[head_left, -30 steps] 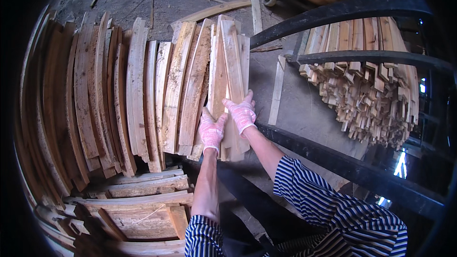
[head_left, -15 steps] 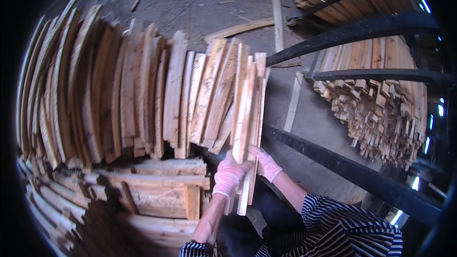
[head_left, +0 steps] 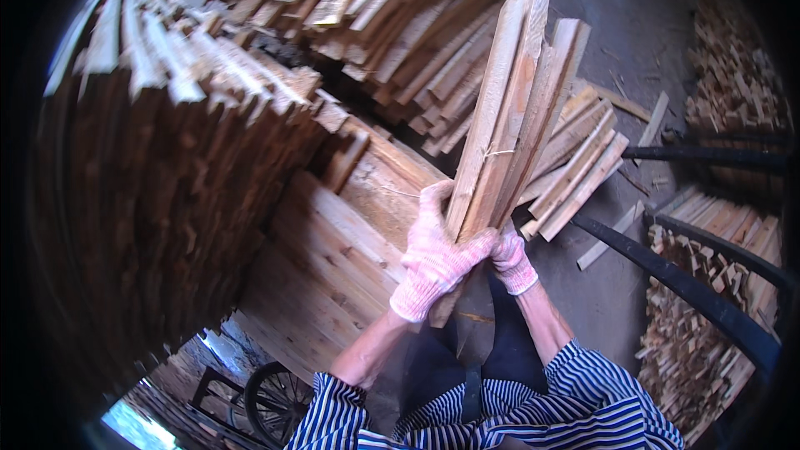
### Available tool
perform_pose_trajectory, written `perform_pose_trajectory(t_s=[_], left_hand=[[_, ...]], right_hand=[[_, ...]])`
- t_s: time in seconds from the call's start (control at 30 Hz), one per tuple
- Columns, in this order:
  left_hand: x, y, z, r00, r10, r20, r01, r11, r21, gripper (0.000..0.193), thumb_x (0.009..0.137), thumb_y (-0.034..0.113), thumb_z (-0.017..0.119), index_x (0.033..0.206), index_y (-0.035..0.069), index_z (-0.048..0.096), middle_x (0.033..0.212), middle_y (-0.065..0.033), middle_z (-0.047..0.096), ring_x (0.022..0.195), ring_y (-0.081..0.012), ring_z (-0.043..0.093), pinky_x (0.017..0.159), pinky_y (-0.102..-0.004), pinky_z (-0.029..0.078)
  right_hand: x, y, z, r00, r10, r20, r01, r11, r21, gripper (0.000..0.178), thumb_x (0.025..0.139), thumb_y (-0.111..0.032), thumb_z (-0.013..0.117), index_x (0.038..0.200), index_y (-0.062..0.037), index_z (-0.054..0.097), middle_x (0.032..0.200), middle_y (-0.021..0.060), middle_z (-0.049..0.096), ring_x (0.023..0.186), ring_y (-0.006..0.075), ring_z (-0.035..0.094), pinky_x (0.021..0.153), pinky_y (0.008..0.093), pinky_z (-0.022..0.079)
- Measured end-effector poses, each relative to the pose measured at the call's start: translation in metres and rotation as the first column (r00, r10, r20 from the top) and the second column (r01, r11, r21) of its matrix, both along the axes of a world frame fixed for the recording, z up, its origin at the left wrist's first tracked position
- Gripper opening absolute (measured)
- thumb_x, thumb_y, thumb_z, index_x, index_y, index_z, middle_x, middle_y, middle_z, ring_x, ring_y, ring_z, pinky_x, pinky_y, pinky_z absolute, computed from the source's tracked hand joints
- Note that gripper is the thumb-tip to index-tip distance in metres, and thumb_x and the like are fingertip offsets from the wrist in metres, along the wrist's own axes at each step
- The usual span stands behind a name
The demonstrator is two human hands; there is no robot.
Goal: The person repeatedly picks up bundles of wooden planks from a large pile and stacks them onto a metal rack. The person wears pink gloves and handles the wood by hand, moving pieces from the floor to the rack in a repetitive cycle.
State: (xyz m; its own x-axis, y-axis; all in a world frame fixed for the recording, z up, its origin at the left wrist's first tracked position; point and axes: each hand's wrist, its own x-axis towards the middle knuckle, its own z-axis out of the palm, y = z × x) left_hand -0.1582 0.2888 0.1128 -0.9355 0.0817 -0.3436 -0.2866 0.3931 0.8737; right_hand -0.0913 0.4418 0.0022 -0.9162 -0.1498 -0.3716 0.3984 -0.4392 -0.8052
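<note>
A bundle of wooden strips (head_left: 510,108) stands tilted in front of me, its upper end leaning away to the right. My left hand (head_left: 437,254), in a pink-and-white knit glove, is wrapped round the left side near the lower end. On the far right side my right hand (head_left: 511,258), gloved alike, grips the same strips; its fingers are partly hidden behind the wood. A thin pale splinter or strand sticks across the bundle's middle. Just beyond lie more loose strips (head_left: 575,171) in a small pile, apart from my hands.
A tall stack of strips (head_left: 167,192) rises at my left, beside a plank-topped surface (head_left: 333,242). Another strip pile (head_left: 433,42) lies beyond. Dark metal bars (head_left: 675,271) and stacked wood (head_left: 708,308) stand at right. A spoked wheel (head_left: 275,400) shows at lower left.
My hands have lifted the strips and swung them leftward, away from the row they were beside. The view has turned left, bringing the tall stack and the wheel into sight.
</note>
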Motion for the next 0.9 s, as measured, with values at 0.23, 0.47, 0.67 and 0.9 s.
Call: perform_pose_trajectory(t_s=[0.23, 0.47, 0.67, 0.9], left_hand=[[0.052, -0.165, 0.076, 0.981, -0.065, -0.185, 0.079, 0.994, 0.074, 0.113, 0.064, 0.020, 0.095, 0.152, 0.008, 0.025, 0.135, -0.0130, 0.058, 0.119, -0.0240, 0.061, 0.098, -0.0383, 0.051], [0.149, -0.294, -0.041, 0.996, -0.012, 0.088, 0.006, 0.997, 0.072, 0.108, 0.067, 0.035, 0.091, 0.151, 0.007, 0.031, 0.134, -0.0165, 0.061, 0.121, -0.0299, 0.062, 0.102, -0.0413, 0.050], [0.232, -0.335, -0.108, 0.972, 0.153, 0.179, -0.178, 0.975, 0.131, 0.045, 0.087, 0.022, 0.079, 0.125, 0.003, 0.063, 0.117, -0.0064, 0.068, 0.106, -0.0179, 0.064, 0.092, -0.0344, 0.054], [0.237, -0.274, -0.115, 0.773, 0.388, 0.502, -0.634, 0.449, 0.629, 0.047, 0.078, 0.008, 0.079, 0.122, -0.002, 0.065, 0.115, -0.0095, 0.068, 0.106, -0.0218, 0.065, 0.099, -0.0374, 0.053]], right_hand=[[0.002, -0.153, 0.037, 0.899, 0.346, -0.269, -0.295, 0.932, 0.213, 0.103, 0.069, -0.022, 0.094, 0.153, -0.0055, 0.037, 0.141, 0.0119, 0.058, 0.129, 0.0221, 0.057, 0.106, 0.0355, 0.048], [0.019, -0.259, -0.005, 0.672, 0.732, -0.110, -0.527, 0.577, 0.623, 0.110, 0.065, -0.026, 0.093, 0.155, -0.0067, 0.034, 0.148, 0.0178, 0.050, 0.136, 0.0294, 0.048, 0.115, 0.0389, 0.039], [0.019, -0.288, 0.008, 0.480, 0.863, 0.156, -0.709, 0.278, 0.648, 0.114, 0.065, -0.038, 0.089, 0.156, -0.0042, 0.028, 0.146, 0.0257, 0.050, 0.138, 0.0341, 0.046, 0.116, 0.0407, 0.037], [0.082, -0.236, 0.006, 0.865, 0.498, -0.062, -0.328, 0.654, 0.681, 0.111, 0.067, -0.044, 0.092, 0.156, -0.0099, 0.035, 0.147, 0.0195, 0.050, 0.139, 0.0327, 0.047, 0.116, 0.0396, 0.038]])
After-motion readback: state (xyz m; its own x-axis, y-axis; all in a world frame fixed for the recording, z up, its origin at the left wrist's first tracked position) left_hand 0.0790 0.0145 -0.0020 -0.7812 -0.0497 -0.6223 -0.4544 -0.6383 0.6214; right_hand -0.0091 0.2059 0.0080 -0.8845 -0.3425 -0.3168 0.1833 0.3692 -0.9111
